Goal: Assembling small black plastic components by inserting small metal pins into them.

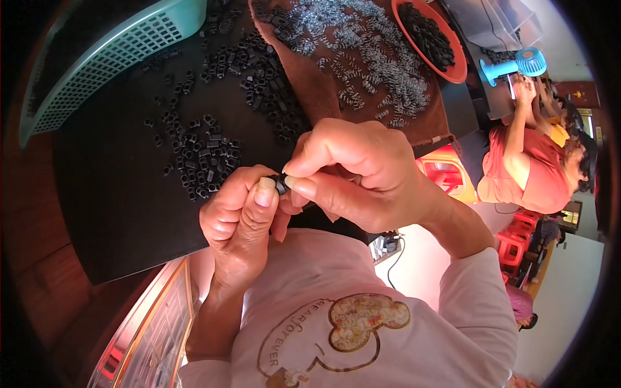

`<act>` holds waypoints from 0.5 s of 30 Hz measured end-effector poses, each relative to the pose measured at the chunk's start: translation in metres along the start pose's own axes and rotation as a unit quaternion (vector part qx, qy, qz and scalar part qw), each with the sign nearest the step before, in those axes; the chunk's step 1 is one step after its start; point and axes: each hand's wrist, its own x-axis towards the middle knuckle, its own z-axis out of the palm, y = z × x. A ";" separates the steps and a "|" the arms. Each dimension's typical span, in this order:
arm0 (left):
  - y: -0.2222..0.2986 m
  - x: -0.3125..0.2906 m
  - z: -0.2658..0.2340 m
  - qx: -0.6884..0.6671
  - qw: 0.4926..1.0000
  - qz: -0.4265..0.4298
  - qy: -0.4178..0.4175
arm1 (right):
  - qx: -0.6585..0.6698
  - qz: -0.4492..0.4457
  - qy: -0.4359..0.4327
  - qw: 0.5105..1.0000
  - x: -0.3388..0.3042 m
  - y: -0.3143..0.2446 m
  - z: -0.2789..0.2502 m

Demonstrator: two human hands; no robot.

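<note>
My left hand (240, 216) pinches a small black plastic part (281, 185) between thumb and fingers, just in front of my chest. Thumb and forefinger of my right hand (369, 173) close on the other end of this part. Whether a second piece is in the right fingertips is hidden. Beyond my hands, loose black plastic parts (206, 158) lie scattered on the dark table (116, 200). Many small metal coil springs (394, 61) are spread over a brown cloth (309, 81) on the far right of the table.
A teal plastic basket (116, 63) stands at the far left. Past the springs sits a red basin (458, 73) of black parts. A blue fan (530, 62), a seated person in a red top (530, 171) and red stools (514, 240) are on the right.
</note>
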 end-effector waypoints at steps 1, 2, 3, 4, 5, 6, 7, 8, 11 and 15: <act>0.000 0.000 0.000 0.007 1.000 -0.001 0.003 | -0.014 -0.008 0.001 1.000 0.000 0.001 0.000; 0.001 0.000 0.000 0.006 1.000 -0.001 0.002 | -0.027 -0.017 0.001 0.999 -0.001 0.001 0.000; 0.002 0.000 0.000 0.008 1.000 -0.005 -0.004 | -0.028 -0.016 0.002 0.999 -0.001 0.000 0.000; 0.003 0.001 -0.001 0.010 1.000 -0.008 -0.008 | -0.020 -0.009 0.001 1.000 -0.001 -0.001 0.000; 0.003 0.001 -0.002 0.010 1.000 -0.008 -0.007 | -0.012 -0.002 0.001 1.000 -0.001 -0.001 0.000; 0.002 0.001 -0.003 0.011 1.000 -0.002 -0.020 | -0.011 -0.002 0.001 1.000 -0.002 -0.002 0.000; 0.003 0.000 -0.004 0.013 0.999 0.003 -0.032 | 0.011 0.019 0.001 1.000 -0.002 -0.003 0.000; 0.003 0.000 -0.004 0.014 0.999 0.004 -0.031 | 0.034 0.039 0.002 0.999 -0.002 -0.003 0.000; 0.008 0.001 -0.004 0.000 0.999 -0.021 -0.039 | 0.039 0.039 -0.006 0.998 -0.002 -0.004 -0.003; 0.008 0.003 -0.004 -0.017 0.998 -0.039 -0.049 | 0.044 0.077 -0.026 0.996 -0.002 -0.009 -0.007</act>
